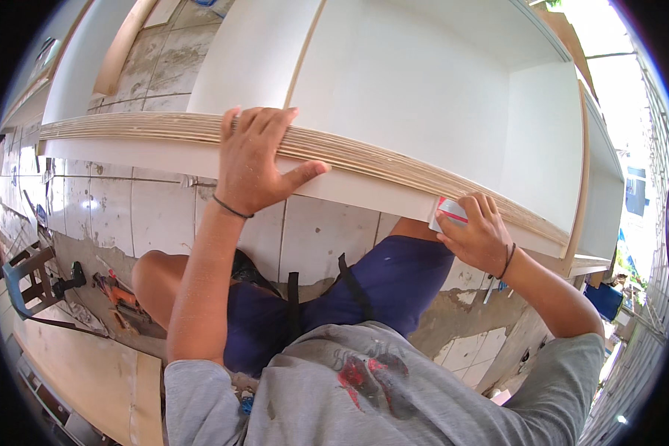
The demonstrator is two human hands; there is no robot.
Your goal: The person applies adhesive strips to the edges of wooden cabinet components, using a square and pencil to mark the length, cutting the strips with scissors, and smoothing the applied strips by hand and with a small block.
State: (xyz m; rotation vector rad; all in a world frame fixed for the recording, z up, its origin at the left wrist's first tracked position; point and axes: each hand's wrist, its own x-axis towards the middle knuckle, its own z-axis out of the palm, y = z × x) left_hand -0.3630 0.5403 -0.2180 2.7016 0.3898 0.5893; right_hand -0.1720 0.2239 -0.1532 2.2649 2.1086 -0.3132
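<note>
A white cabinet [431, 82] with a long, bare plywood edge [379, 160] lies across the space in front of me. My left hand [256, 156] rests on that edge, fingers laid over the top and thumb spread out to the right along the white front face. Farther right, my right hand [477, 230] pinches a small, flat, white-and-red piece [453, 212], perhaps a packet or card, against the front face just below the plywood. Part of this piece is hidden under the fingers, so its exact kind is unclear.
Below the cabinet are my knees and a stained tile floor [163, 212]. An orange tool [123, 296] and a blue-grey frame-like thing [26, 286] lie to the left. A wooden board [82, 364] is at the lower left. Upright panels divide the cabinet.
</note>
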